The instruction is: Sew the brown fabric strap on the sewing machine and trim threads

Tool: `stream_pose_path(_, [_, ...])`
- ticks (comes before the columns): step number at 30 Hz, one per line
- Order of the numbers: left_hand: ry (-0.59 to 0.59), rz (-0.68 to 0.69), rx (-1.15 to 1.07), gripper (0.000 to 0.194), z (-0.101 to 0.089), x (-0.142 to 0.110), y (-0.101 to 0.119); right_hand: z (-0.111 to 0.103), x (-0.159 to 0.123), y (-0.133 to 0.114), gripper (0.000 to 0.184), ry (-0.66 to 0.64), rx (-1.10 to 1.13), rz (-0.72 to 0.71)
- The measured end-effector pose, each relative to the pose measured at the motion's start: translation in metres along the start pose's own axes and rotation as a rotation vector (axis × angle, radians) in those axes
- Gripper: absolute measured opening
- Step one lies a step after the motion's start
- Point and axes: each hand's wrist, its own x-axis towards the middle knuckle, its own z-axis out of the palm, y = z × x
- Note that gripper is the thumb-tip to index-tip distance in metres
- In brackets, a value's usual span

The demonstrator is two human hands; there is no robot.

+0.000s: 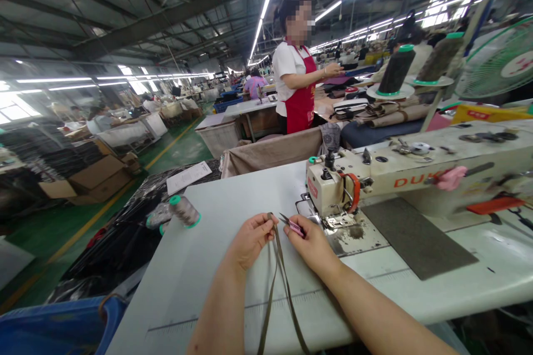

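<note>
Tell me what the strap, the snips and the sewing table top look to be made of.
Strap: likely woven webbing or fabric, olive-brown, matte; it hangs limp and narrow from the left hand.
Snips in the right hand: thin dark blades, probably metal, with a pink grip that looks plastic.
Table top: smooth pale grey sheet, probably laminate; faintly glossy.

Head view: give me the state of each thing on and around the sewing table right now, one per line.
Left hand: pinching the top of the strap.
Right hand: holding the thread snips.
Strap: folded double, hanging off the table edge.
Thread snips: blades open, tips beside the strap.
Thread spool: lying on its side.
Sewing machine: nothing under its needle.
Fan: cannot tell whether spinning.
</note>
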Motion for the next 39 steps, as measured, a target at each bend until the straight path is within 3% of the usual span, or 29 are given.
stream_pose_path(6, [0.175, 0.074, 0.070, 0.051, -0.006, 0.007, -0.004, -0.004, -0.003, -0.003, 0.030, 0.013, -0.266, -0.076])
stream_pose_path(13, [0.295, 0.113, 0.205, 0.054, -0.012, 0.011, -0.009, -0.002, -0.007, -0.001, 0.022, 0.016, -0.607, -0.132])
stream_pose_path(26, [0.258, 0.103, 0.328, 0.047, -0.003, 0.008, -0.003, 0.002, -0.014, -0.005, 0.020, -0.041, -0.779, -0.245])
stream_pose_path(39, [0.257, 0.090, 0.339, 0.047, -0.005, 0.008, -0.003, 0.004, -0.015, -0.004, 0.027, 0.033, -0.867, -0.269])
